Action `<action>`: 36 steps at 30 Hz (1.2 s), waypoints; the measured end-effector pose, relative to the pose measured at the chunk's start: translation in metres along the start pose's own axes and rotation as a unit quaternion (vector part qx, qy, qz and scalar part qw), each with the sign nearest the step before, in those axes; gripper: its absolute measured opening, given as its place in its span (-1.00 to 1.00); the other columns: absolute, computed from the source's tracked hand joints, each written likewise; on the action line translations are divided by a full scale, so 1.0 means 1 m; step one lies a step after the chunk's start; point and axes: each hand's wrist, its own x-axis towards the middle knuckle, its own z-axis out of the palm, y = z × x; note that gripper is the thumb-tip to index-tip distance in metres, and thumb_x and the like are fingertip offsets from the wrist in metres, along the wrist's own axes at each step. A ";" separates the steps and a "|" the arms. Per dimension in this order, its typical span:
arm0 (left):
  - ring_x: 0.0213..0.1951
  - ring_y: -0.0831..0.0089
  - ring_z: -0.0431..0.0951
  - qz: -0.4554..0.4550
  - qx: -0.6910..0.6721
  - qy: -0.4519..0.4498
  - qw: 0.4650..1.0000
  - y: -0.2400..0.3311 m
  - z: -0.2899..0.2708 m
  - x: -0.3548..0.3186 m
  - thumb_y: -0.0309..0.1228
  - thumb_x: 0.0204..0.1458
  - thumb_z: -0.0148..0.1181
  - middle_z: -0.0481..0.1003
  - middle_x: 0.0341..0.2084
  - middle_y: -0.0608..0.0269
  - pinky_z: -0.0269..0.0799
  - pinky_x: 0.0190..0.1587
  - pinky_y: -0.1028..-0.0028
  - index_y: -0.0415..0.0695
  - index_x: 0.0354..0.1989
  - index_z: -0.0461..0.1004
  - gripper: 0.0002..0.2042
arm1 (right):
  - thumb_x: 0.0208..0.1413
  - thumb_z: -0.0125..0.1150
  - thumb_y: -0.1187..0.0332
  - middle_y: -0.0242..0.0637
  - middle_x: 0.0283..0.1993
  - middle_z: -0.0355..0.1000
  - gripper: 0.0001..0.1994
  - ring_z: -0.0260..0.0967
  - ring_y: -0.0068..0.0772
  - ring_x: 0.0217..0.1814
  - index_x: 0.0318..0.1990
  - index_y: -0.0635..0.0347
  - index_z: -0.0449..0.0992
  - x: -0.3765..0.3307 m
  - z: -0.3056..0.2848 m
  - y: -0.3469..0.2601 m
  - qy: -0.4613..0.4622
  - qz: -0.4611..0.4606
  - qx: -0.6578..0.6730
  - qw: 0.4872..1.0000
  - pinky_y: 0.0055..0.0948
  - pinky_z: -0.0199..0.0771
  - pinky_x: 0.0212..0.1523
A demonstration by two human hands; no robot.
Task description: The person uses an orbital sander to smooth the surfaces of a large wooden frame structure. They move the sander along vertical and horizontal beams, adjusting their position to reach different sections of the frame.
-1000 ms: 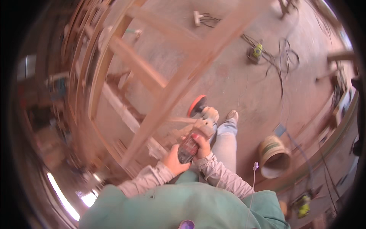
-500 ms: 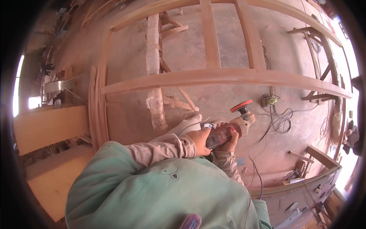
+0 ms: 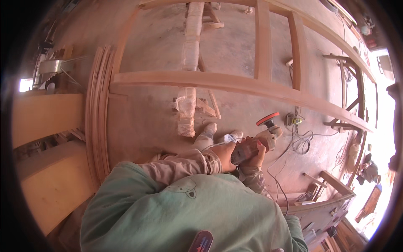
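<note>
I hold an angle grinder [image 3: 247,150] with a red-rimmed round sanding pad [image 3: 268,119] in front of my body. My left hand [image 3: 225,155] is closed at the rear of its dark red body, its fingers partly hidden. My right hand [image 3: 257,157] wraps the body nearer the pale gear head, thumb on top. The pad faces up and away from me, apart from the wood. Beyond it lies a large wooden frame [image 3: 201,79] with long rails and crosspieces, at rest on a wrapped trestle [image 3: 187,110].
Long wood strips [image 3: 97,122] stand at the left, beside yellowish panels [image 3: 48,119]. A yellow-green power tool [image 3: 294,119] and looped cables [image 3: 303,145] lie on the floor. At the lower right is a workbench [image 3: 323,206]; another trestle [image 3: 359,92] stands at the far right.
My view has shifted, so the frame and trestle appear farther right and higher, and both my shoes show more. Both hands keep their hold on the grinder, which is almost unmoved in view.
</note>
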 end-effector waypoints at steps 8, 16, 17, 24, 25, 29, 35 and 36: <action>-0.25 -0.06 0.55 -0.050 0.009 0.045 0.998 0.003 -0.023 -0.035 -0.20 -0.24 0.40 0.53 -0.38 -0.17 0.45 -0.17 0.17 -0.23 0.04 0.20 -0.32 | 0.00 0.05 0.13 -0.10 -0.18 0.44 -0.58 0.40 -0.14 -0.12 -0.12 0.33 0.40 0.003 0.012 0.018 -0.058 0.055 -0.079 0.994 -0.19 0.42 -0.01; -0.08 -0.01 0.46 -0.123 0.060 0.031 0.990 0.006 -0.010 -0.038 -0.19 -0.29 0.35 0.42 -0.14 -0.15 0.40 -0.10 0.17 -0.23 -0.07 0.26 -0.39 | -0.04 0.08 0.18 -0.09 -0.20 0.41 -0.59 0.39 -0.10 -0.14 -0.11 0.31 0.36 0.003 -0.002 0.026 -0.065 0.130 0.007 0.989 -0.14 0.40 -0.02; -0.11 -0.03 0.47 -0.124 0.073 0.032 0.989 0.008 -0.010 -0.037 -0.17 -0.30 0.35 0.44 -0.19 -0.15 0.40 -0.10 0.16 -0.22 -0.07 0.27 -0.39 | -0.05 0.07 0.17 -0.10 -0.20 0.40 -0.59 0.38 -0.12 -0.13 -0.11 0.29 0.35 0.002 0.000 0.026 -0.071 0.121 0.007 0.990 -0.17 0.40 -0.03; -0.19 -0.08 0.51 -0.167 0.141 0.012 0.976 0.000 -0.018 -0.032 -0.12 -0.31 0.35 0.49 -0.31 -0.14 0.42 -0.15 0.11 -0.17 -0.05 0.27 -0.36 | -0.07 0.13 0.23 -0.12 -0.21 0.43 -0.62 0.39 -0.11 -0.14 -0.14 0.30 0.38 0.008 0.003 0.040 -0.050 0.130 0.079 0.987 -0.09 0.40 0.00; -0.19 -0.08 0.51 -0.166 0.147 0.011 0.975 0.001 -0.022 -0.032 -0.12 -0.31 0.35 0.49 -0.30 -0.15 0.42 -0.15 0.12 -0.16 -0.04 0.27 -0.36 | -0.07 0.15 0.24 -0.11 -0.21 0.43 -0.63 0.39 -0.10 -0.15 -0.15 0.32 0.39 0.010 0.001 0.044 -0.049 0.133 0.099 0.985 -0.09 0.39 0.01; -0.16 -0.09 0.51 -0.180 0.173 -0.020 0.968 -0.003 -0.048 -0.025 -0.12 -0.31 0.36 0.49 -0.26 -0.15 0.42 -0.13 0.12 -0.15 0.00 0.25 -0.33 | -0.07 0.15 0.25 -0.12 -0.22 0.44 -0.64 0.41 -0.11 -0.15 -0.15 0.30 0.39 0.023 0.012 0.067 -0.012 0.123 0.132 0.984 -0.09 0.41 0.00; -0.20 -0.10 0.52 -0.106 0.241 -0.050 0.963 -0.042 -0.089 -0.009 -0.14 -0.29 0.35 0.50 -0.28 -0.14 0.44 -0.14 0.12 -0.13 0.03 0.22 -0.32 | -0.08 0.17 0.27 -0.14 -0.21 0.43 -0.61 0.42 -0.13 -0.13 -0.10 0.28 0.35 0.044 0.033 0.113 0.033 0.064 0.209 0.975 -0.08 0.44 -0.02; -0.21 -0.10 0.52 -0.094 0.253 -0.062 0.961 -0.048 -0.097 -0.005 -0.15 -0.29 0.35 0.51 -0.28 -0.14 0.44 -0.15 0.12 -0.13 0.04 0.21 -0.32 | -0.09 0.17 0.27 -0.14 -0.20 0.42 -0.61 0.42 -0.13 -0.11 -0.10 0.27 0.34 0.050 0.034 0.124 0.045 0.052 0.213 0.975 -0.04 0.44 -0.02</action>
